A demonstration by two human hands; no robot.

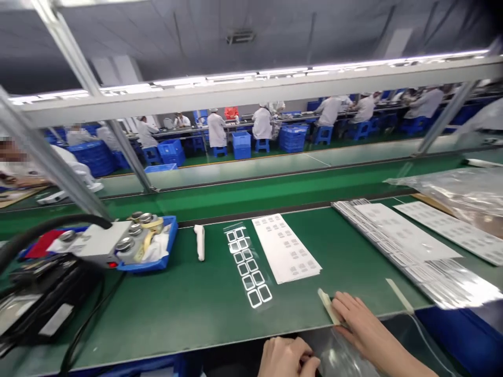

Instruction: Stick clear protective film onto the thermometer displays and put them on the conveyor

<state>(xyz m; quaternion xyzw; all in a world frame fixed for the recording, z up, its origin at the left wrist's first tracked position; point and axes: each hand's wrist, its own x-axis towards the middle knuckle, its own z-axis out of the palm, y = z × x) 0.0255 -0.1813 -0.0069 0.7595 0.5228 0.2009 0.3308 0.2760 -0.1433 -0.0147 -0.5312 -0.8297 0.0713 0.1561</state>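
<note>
Cream-coloured strip (pixel 328 306) lies flat at the near edge of the green bench mat (pixel 176 309), and the right hand (pixel 363 324) rests beside it, fingers spread flat, fingertips touching its end, probably to pin it. The left hand (pixel 288 358) sits curled below the bench edge, closed on something small I cannot make out. Clear film (pixel 346 361) hangs between both hands. Beyond, a transparent strip of square frames (pixel 247 267) and a white label sheet (pixel 286 248) lie apart, leaving open mat to the left; stacked sheets (pixel 408 241) crowd the right.
</note>
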